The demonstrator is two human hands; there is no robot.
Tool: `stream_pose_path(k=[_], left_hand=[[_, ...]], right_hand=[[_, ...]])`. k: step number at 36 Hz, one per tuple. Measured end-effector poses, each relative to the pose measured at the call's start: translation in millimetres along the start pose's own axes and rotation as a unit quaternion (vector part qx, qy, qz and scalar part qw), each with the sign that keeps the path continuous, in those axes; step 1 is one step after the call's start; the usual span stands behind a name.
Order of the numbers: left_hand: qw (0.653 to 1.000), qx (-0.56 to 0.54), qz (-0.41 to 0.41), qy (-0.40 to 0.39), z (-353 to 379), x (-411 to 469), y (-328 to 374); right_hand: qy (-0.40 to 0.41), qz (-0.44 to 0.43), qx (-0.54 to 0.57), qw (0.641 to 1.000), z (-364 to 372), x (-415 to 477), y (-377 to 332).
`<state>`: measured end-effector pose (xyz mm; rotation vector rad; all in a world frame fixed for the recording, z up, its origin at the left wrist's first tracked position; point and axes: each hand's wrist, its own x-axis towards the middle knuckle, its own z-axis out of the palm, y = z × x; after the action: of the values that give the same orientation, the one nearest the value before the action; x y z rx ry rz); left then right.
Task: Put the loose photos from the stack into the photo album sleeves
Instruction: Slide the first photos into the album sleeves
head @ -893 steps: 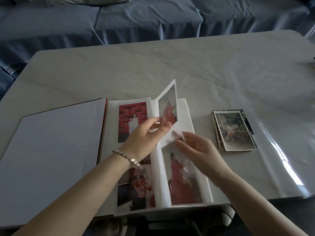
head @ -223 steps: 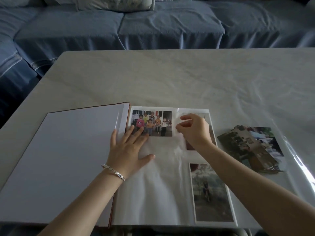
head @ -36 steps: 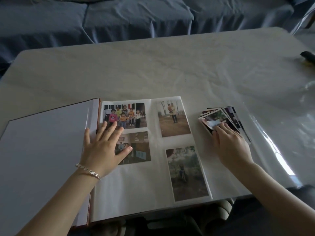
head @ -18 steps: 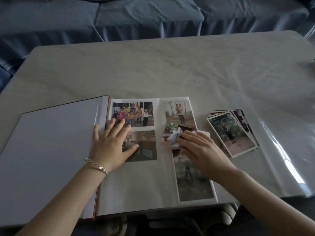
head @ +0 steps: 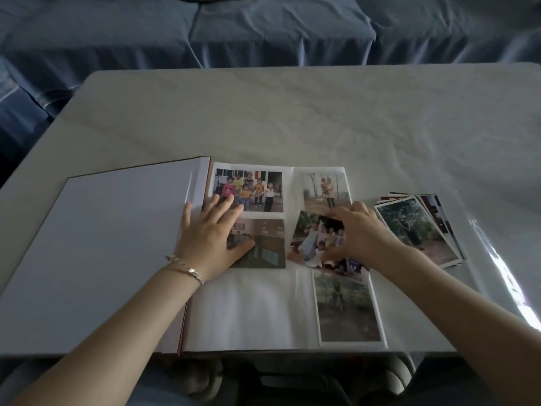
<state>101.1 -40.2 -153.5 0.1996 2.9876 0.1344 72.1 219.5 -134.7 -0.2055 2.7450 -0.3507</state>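
1. Album (head: pixel 248 312), laid open under both hands. The blank left leaf is spread outside the left hand. Nearest the wearer, below the right wrist, an upright photo (head: pixel 348 312) is seated in a sleeve of the right leaf.

2. Left hand (head: pixel 213 232), laid flat, fingers straight and spread; nothing is gripped. The right leaf is pressed down close to the spine. A dark photo (head: pixel 263 244) is partly covered by the thumb, and the lower edge of a group photo (head: pixel 248 186) by the fingertips. A bracelet (head: pixel 184 268) is worn at the wrist.

3. Right hand (head: pixel 363 232), fingers curled. A loose photo (head: pixel 313 241) is pinched at its right end, thumb below and fingers above. It is held tilted between the two hands, overlapping the top of the upright photo. Whether its edge has entered a sleeve cannot be told.

4. Second upright photo (head: pixel 325 189), sleeved, just beyond the right fingers.

5. Stack (head: pixel 418 230) of photos, fanned, just outside the right hand on the table (head: pixel 292 118); clear film (head: pixel 503 273) is laid over the table there.

6. Sofa (head: pixel 263 30), blue-covered, beyond the table's far edge.
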Motion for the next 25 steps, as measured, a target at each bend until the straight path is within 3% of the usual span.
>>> stream_pose_path(k=[4, 7, 18, 25], left_hand=[[0.999, -0.022, 0.032, 0.007, -2.2, -4.0, -5.9], [0.999, -0.004, 0.040, -0.005, 0.2, -10.0, -12.5], [1.000, -0.005, 0.012, 0.009, 4.5, -27.3, -16.6], [1.000, -0.005, 0.001, -0.001, 3.7, -25.9, -14.9]], right_hand=[[0.079, -0.036, 0.089, 0.992, -3.7, -8.3, 7.8], [0.089, -0.015, 0.103, 0.991, -8.4, -20.3, 16.1], [0.032, -0.064, 0.038, 0.997, -30.7, -52.4, 18.7], [-0.029, -0.090, 0.060, 0.994, -10.7, -52.6, 5.0]])
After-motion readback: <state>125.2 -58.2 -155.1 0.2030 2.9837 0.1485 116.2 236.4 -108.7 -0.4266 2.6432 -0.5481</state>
